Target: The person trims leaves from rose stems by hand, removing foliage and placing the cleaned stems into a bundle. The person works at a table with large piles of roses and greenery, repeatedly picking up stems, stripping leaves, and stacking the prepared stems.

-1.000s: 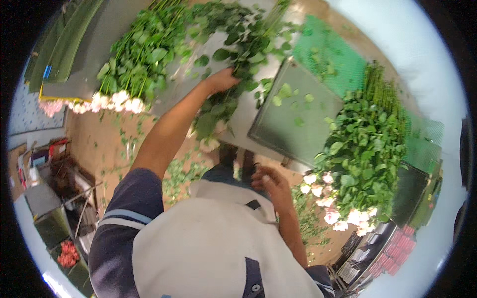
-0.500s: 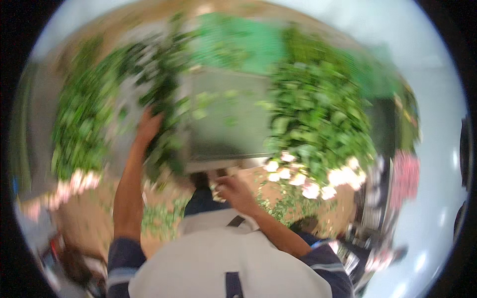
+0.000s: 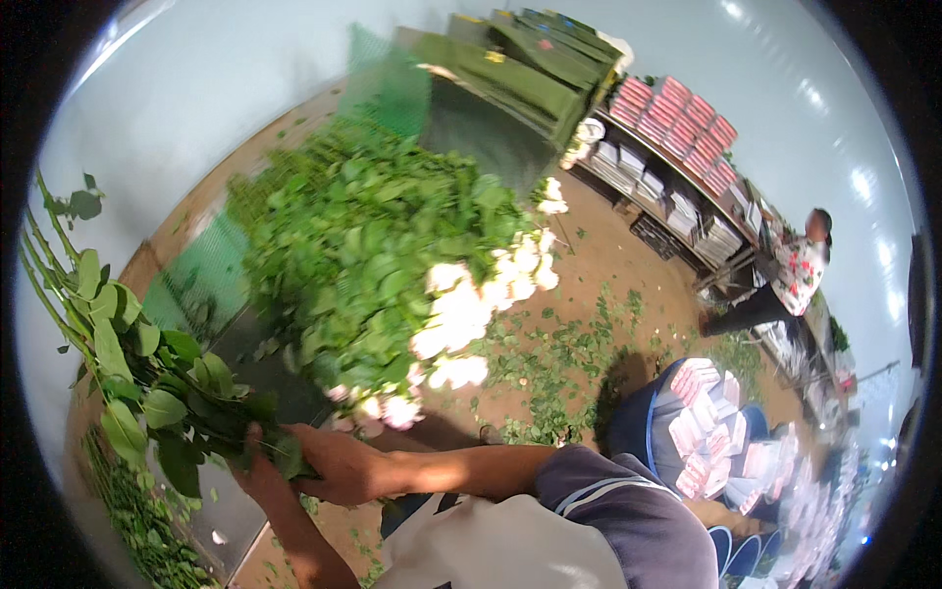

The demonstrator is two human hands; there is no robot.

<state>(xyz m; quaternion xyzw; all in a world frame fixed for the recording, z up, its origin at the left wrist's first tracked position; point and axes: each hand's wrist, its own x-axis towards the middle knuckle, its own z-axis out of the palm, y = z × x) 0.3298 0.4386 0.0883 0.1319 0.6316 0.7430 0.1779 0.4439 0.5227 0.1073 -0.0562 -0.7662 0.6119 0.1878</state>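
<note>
Holding a bunch of leafy cut stems [image 3: 128, 368] in the closed left hand [image 3: 257, 471], with the right hand [image 3: 343, 463] just beside it, curled at the leaves, too hidden to tell its grip. To the left of heaped pale roses [image 3: 363, 236], near green mesh [image 3: 208, 263]. Farther out, across leaf-strewn floor [image 3: 579, 363], toward a blue bin [image 3: 628, 432], loaded shelving [image 3: 677, 196] and another person [image 3: 800, 270].
</note>
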